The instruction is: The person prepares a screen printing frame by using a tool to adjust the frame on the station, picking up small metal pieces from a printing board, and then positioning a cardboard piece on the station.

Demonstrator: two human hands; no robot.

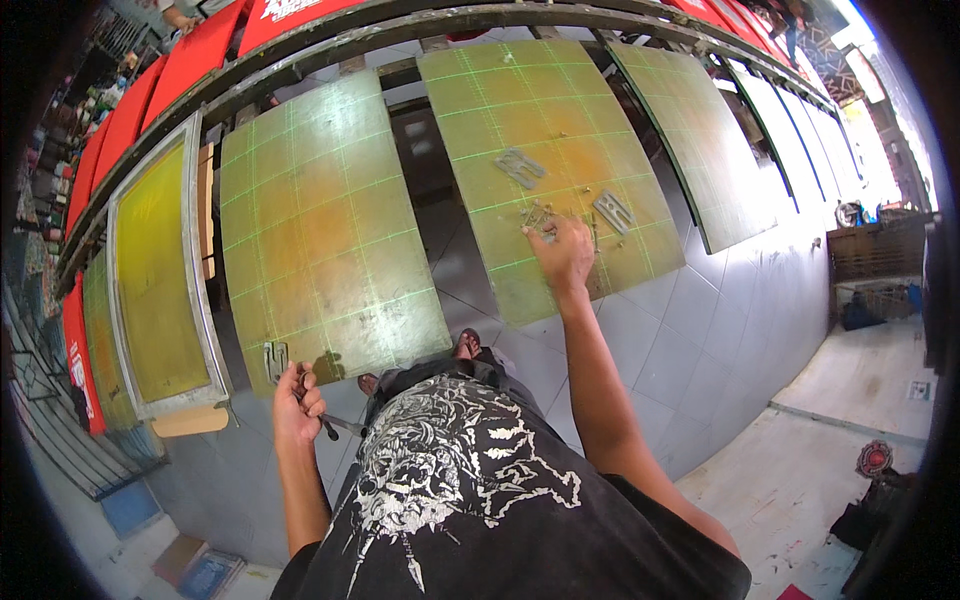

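My left hand (298, 402) is closed at the near left corner of a greenish board (330, 220) marked with a bright green grid. Its fingers are around a dark metal tool (330, 428), whose exact kind is unclear. Right beside the fingertips is a slotted grey metal bracket (275, 358); I cannot tell whether they grip it. My right hand (565, 252) reaches down to a second gridded board (540, 110), fingertips pinched at a small pile of screws (536, 214). Whether a screw is between them is hidden. Two similar brackets, one behind (520, 167) and one right (613, 212), lie near that hand.
A framed yellow screen (155, 270) leans at the left. More boards (690, 130) line the right. Dark rails (340, 45) run behind them, with red panels (195, 60) beyond. Below is grey tiled floor (640, 335). A wooden cabinet (880, 255) stands far right.
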